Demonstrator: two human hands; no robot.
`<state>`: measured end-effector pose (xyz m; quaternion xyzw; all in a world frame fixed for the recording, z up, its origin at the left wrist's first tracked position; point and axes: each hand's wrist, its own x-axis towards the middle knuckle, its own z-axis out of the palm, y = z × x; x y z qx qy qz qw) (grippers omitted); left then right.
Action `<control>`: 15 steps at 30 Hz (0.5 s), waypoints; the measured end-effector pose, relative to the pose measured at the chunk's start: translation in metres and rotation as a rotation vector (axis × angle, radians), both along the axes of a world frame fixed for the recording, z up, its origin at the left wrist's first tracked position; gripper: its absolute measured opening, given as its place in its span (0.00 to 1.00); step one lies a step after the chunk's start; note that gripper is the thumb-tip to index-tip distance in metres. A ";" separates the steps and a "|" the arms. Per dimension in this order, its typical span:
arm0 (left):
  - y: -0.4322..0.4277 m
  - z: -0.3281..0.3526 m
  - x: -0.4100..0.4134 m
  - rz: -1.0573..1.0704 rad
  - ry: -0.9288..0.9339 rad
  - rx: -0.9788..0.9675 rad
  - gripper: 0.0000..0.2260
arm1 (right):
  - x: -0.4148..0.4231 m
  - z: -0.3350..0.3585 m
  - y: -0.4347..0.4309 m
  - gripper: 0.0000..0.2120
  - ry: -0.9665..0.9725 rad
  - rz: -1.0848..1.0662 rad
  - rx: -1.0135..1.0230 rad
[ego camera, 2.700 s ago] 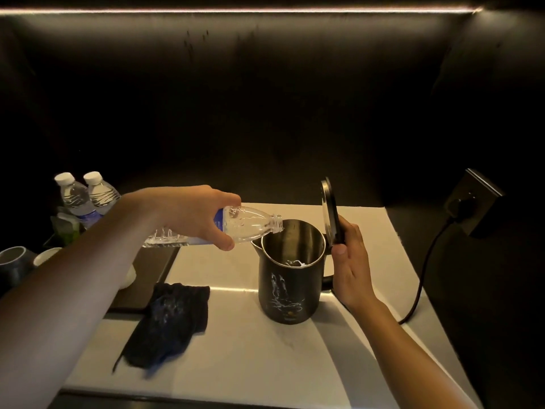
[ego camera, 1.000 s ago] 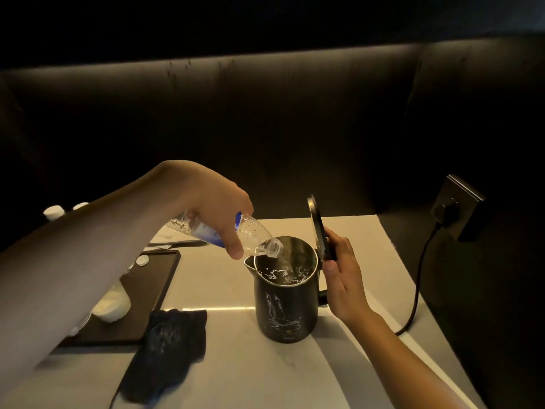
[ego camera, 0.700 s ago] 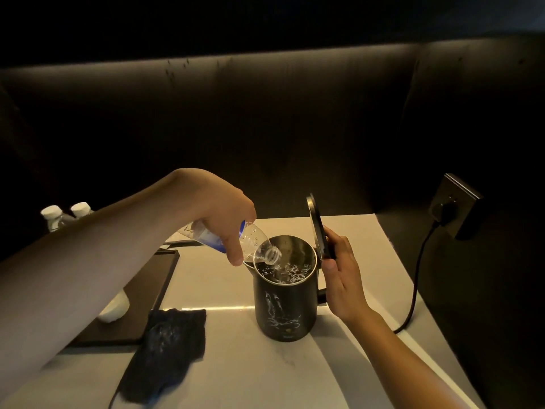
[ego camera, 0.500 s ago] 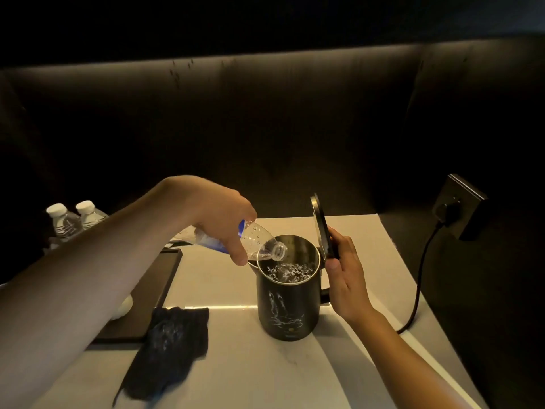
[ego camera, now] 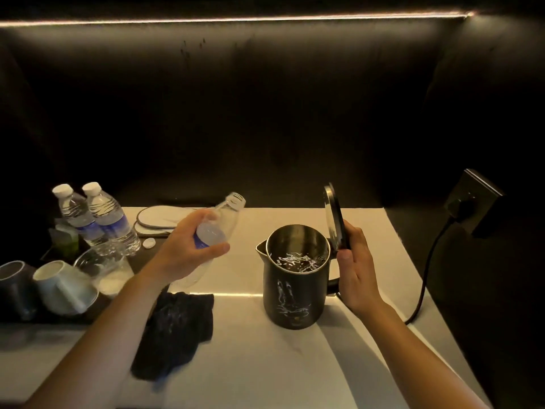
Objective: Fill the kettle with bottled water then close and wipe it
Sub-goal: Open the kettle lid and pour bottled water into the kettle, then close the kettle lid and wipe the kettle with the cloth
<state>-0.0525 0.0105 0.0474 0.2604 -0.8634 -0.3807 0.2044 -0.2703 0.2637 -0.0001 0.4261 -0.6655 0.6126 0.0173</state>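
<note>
A black kettle stands on the pale countertop with rippling water inside. Its hinged lid stands upright, and my right hand holds it at the lid's back edge and handle. My left hand grips an uncapped clear bottle with a blue label. The bottle tilts neck-up, left of the kettle and clear of its rim, and looks empty. A dark cloth lies crumpled on the counter in front of my left forearm.
Two capped water bottles stand at the back left beside a loose white cap. Cups and a glass lie on a dark tray at the left. A cord runs to a wall socket on the right.
My left hand has pulled the bottle away from the kettle's mouth to the left and turned its neck upward. Pouring has stopped. The right hand has stayed on the open lid.
</note>
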 end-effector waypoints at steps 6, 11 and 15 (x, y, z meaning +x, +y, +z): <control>-0.014 -0.048 -0.001 0.207 0.165 0.249 0.34 | 0.002 0.002 0.001 0.26 -0.005 -0.024 0.045; -0.014 -0.068 -0.004 0.285 0.143 0.276 0.33 | 0.004 0.004 0.001 0.29 0.003 -0.027 0.057; -0.013 -0.072 -0.006 0.306 0.122 0.301 0.32 | 0.006 0.004 0.001 0.31 -0.005 -0.026 0.064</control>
